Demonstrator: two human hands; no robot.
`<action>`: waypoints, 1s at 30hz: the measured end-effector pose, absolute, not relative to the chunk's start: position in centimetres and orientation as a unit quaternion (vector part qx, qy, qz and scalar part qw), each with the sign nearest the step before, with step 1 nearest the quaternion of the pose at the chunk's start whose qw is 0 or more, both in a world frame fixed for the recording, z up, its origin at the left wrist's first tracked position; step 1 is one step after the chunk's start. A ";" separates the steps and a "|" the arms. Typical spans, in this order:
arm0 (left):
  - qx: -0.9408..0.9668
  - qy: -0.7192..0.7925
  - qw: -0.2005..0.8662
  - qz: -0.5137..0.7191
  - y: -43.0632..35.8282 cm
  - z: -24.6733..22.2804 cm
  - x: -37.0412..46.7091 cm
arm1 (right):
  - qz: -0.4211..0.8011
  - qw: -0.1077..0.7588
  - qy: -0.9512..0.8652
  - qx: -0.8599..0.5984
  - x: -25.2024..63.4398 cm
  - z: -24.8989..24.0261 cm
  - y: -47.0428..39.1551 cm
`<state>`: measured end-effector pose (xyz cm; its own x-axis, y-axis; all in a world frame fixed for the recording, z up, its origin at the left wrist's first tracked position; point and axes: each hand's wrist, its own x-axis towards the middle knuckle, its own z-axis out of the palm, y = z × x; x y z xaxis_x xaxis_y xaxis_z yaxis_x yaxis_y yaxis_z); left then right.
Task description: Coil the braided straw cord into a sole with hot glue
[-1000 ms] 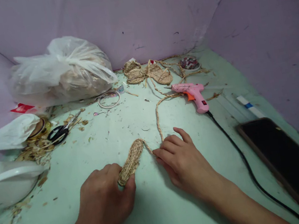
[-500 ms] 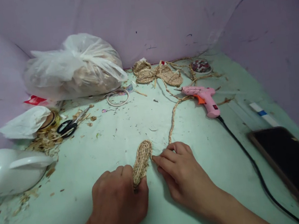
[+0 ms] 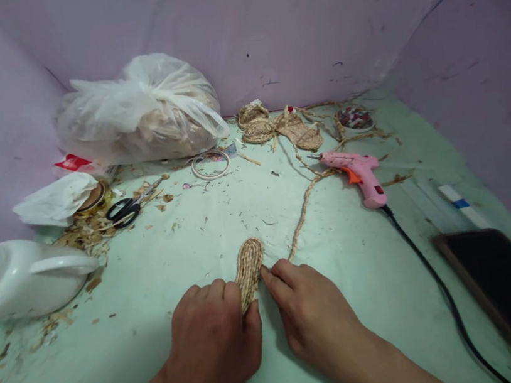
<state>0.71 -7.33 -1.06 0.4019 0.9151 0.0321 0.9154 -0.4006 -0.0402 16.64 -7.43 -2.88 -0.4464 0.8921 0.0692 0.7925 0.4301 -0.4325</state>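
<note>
A small oval sole of coiled, braided straw cord [image 3: 250, 268] points away from me in the middle of the table. Closed around its near end is my left hand [image 3: 211, 331], the thumb on the right side. My right hand [image 3: 308, 311] pinches the braided cord [image 3: 301, 222] against the sole's right edge, and its fingertips cover the spot where the two meet. From there the cord runs back to the pink glue gun [image 3: 355, 172], which lies on its side with its nozzle to the left.
Braided straw slippers [image 3: 297, 130] and a small dish [image 3: 355, 119] lie at the back. A stuffed plastic bag [image 3: 144, 115], scissors [image 3: 127, 211], a tape ring [image 3: 210, 165] and a white jug [image 3: 30, 277] are to the left. A black cable [image 3: 431, 274] and a phone [image 3: 502, 290] lie right.
The whole view has shifted slightly, so the background sits further right. My right fingers have closed in tighter along the sole's edge, and my left hand stays on its near end.
</note>
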 end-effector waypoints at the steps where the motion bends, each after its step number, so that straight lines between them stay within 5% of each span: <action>1: -0.838 -0.545 0.025 -0.004 -7.2 -1.0 0.7 | 0.187 0.142 -0.826 -0.513 16.5 -2.8 -7.5; 9: -0.849 -0.527 0.028 -0.026 -6.6 -1.1 -0.1 | 0.255 0.147 -0.765 -0.572 16.8 -1.8 -6.9; 18: -0.849 -0.527 -0.001 -0.049 -6.4 -1.1 -0.3 | 0.171 0.145 -0.873 -0.434 19.9 0.1 -1.3; 23: -0.849 -0.525 -0.016 -0.054 -6.3 -1.3 -0.5 | 0.230 0.103 -0.912 -0.325 19.6 -0.8 0.0; 30: -0.854 -0.516 -0.026 -0.058 -5.7 -1.0 -0.6 | 0.250 0.164 -0.898 -0.323 19.8 -2.7 -0.9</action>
<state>-0.65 -5.74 -1.04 0.4599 0.8850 0.0720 0.8790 -0.4653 0.1044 19.78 -0.85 -2.68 -0.7380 0.6615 0.1332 0.4972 0.6666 -0.5554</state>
